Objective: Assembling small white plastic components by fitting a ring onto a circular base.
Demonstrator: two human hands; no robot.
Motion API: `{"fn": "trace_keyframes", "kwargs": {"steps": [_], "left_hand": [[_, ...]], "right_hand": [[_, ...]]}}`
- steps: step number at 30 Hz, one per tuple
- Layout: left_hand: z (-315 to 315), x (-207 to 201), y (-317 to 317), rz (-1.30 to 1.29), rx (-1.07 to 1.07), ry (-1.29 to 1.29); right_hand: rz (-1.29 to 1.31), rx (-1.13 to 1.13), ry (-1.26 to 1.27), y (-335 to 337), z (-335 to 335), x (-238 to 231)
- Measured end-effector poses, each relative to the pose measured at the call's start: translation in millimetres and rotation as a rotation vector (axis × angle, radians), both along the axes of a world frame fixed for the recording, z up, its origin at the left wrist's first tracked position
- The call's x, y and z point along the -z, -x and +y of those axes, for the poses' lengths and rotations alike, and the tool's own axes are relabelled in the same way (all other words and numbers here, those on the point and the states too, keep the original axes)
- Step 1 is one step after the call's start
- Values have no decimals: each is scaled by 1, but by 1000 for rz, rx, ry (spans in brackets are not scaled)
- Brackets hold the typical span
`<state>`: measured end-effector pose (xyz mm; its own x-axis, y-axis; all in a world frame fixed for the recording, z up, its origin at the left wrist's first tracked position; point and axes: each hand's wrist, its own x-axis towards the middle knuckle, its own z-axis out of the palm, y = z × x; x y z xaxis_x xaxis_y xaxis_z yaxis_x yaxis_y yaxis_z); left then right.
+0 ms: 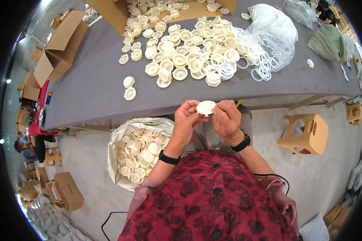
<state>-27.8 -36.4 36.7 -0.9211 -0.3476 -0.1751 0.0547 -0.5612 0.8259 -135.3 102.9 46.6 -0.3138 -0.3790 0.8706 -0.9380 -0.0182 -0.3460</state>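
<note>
A round cream plastic lid [206,107] is held in front of the table's near edge, flat side up. My left hand [186,118] pinches its left edge between thumb and fingers. My right hand [228,121] is closed at the lid's right edge, its fingertips pressed against it. On the grey table [92,94] beyond lies a heap of similar lids [179,60]. Thin white rings [261,73] spill from a clear plastic bag [274,24] at the heap's right side. Two lids [129,87] lie apart from the heap, on its left.
A white woven sack [167,125] full of lids stands on the floor, left of my legs. A tan plastic stool [315,130] is at the right. Cardboard boxes [70,190] stand at the left. An open carton [112,16] lies at the table's back.
</note>
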Motion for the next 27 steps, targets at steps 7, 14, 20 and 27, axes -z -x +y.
{"fn": "trace_keyframes", "kwargs": {"steps": [7, 14, 20, 27], "left_hand": [[6, -30, -4, 140, 67, -362], [5, -12, -1, 149, -115, -167], [13, -11, 3, 172, -129, -156], [19, 2, 2, 162, -153, -174]], "right_hand": [[69, 37, -11, 3, 4, 5], [-66, -26, -33, -5, 6, -6], [-1288, -519, 205, -16, 1, -11], [-1334, -495, 219, -15, 1, 4]]}}
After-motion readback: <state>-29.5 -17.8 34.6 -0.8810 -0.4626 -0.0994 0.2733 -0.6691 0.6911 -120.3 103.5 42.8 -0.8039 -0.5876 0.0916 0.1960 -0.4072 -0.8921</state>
